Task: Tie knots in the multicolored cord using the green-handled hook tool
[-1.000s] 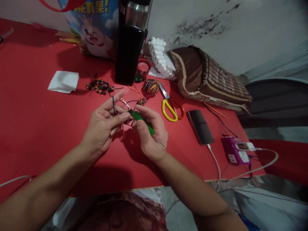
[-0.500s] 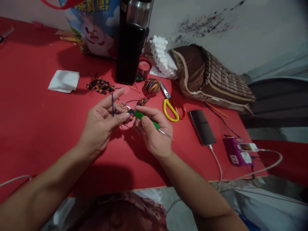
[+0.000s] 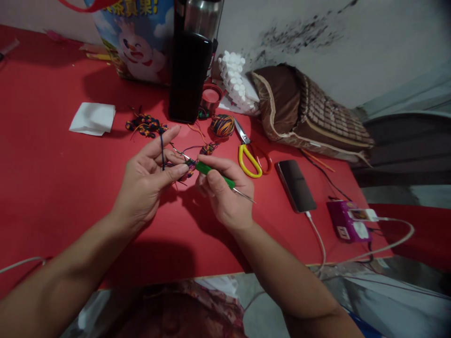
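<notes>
- Far left of the yarn ball (image 3: 223, 126), a folded white paper (image 3: 92, 119) is laid on the red table (image 3: 52, 188).
- Nearer the ball, also left, knotted yarn (image 3: 148, 126) is set down.
- In front of the ball, leftward, a small yarn piece (image 3: 190, 171) is pinched by the left hand's (image 3: 143, 180) thumb and fingers; a dark strand (image 3: 162, 152) is draped over its extended forefinger.
- In front, a green-handled hook (image 3: 215, 174) is pinched by the right hand's (image 3: 229, 195) fingers.
- Just right, scissors (image 3: 251, 164) are laid.

In the middle of the frame, your left hand (image 3: 143, 178) pinched a small yarn piece (image 3: 191, 170), and a dark string (image 3: 162, 152) crossed one finger. Your right hand (image 3: 229, 192) held a green-handled metal tool (image 3: 214, 174). Scissors (image 3: 247, 142) lay right of center, beside a yarn ball (image 3: 222, 126).
</notes>
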{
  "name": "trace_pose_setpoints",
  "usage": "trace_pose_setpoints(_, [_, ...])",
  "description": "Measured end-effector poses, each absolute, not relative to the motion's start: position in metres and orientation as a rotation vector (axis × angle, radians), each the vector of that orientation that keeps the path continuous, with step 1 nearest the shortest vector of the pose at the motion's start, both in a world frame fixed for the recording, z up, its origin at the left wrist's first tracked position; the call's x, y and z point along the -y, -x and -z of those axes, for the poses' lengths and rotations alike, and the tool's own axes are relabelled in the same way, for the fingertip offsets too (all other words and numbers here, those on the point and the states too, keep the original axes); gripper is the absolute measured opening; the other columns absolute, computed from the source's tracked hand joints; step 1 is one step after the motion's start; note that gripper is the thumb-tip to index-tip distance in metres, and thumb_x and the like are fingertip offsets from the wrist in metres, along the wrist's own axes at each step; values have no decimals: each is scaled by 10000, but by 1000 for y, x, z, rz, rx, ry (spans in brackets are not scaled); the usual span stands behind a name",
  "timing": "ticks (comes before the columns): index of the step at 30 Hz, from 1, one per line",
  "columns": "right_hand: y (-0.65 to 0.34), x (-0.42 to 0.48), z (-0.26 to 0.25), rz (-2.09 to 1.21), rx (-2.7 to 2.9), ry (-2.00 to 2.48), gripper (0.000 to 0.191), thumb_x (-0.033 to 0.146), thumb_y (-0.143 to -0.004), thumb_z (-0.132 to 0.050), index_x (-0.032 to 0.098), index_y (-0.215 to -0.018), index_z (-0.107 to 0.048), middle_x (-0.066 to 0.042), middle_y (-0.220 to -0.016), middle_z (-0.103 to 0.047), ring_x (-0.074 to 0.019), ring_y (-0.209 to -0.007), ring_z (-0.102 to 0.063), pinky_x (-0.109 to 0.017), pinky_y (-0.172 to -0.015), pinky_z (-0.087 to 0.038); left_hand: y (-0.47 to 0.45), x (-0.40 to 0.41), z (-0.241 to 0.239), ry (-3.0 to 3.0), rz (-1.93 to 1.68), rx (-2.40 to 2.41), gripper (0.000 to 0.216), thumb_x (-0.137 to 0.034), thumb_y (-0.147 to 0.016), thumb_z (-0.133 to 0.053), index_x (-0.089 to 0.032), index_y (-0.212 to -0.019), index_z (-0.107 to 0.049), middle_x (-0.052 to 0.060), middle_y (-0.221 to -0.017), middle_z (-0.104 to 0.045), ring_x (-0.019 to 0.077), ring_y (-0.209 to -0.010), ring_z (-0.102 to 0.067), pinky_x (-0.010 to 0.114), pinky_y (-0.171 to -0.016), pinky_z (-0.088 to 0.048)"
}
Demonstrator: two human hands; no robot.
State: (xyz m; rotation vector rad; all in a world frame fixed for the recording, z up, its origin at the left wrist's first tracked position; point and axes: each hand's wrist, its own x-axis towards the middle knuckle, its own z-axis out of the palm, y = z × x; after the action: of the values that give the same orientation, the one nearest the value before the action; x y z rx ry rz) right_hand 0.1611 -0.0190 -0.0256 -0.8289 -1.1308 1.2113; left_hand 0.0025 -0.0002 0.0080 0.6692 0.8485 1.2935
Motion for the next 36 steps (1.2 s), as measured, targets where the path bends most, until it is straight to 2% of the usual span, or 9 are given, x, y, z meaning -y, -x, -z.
trace_pose_setpoints(5, [-163, 19, 26, -1208, 1128, 823, 256, 443, -993, -760, 292, -1196, -797, 29, -712, -617, -121, -580, -516, -304, -568, -483, -1, -1, -8, -690, -1307, -813, 563, -43, -706, -927, -312, -1196, -852, -44, -756, -719, 88, -710, -644, 192, -727, -583])
trace_pose_setpoints(13, [-166, 18, 27, -1165, 1167, 824, 273, 458, -988, -758, 296, -1200, -814, 8, -751, -651, -134, -583, -509, -334, -577, -484, 3, -4, -9, -744, -1332, -866, 547, -91, -689, -940, -314, -1180, -847, -37, -744, -687, 139, -715, -634, 299, -761, -591])
trace_pose_setpoints(25, [-180, 18, 18, -1034, 1269, 858, 202, 328, -1001, -763, 346, -1186, -842, -6, -848, -730, -121, -605, -579, -310, -563, -488, 7, -4, -11, -792, -1345, -859, 537, -95, -726, -941, -338, -1198, -856, -30, -748, -736, 130, -673, -626, 280, -688, -554])
trace_pose_setpoints(32, [-188, 19, 11, -950, 1354, 900, 194, 294, -986, -780, 354, -1149, -865, -34, -914, -780, -176, -757, -700, -394, -772, -622, 11, -3, -10, -859, -1362, -858, 544, -123, -741, -939, -332, -1235, -850, -14, -761, -730, 139, -673, -633, 264, -631, -557])
trace_pose_setpoints(36, [-192, 18, 9, -913, 1383, 910, 177, 323, -976, -789, 322, -1132, -871, -50, -957, -805, -196, -805, -732, -406, -796, -639, 12, -4, -10, -862, -1335, -831, 553, -132, -729, -950, -351, -1227, -851, -26, -756, -723, 123, -665, -626, 243, -613, -552])
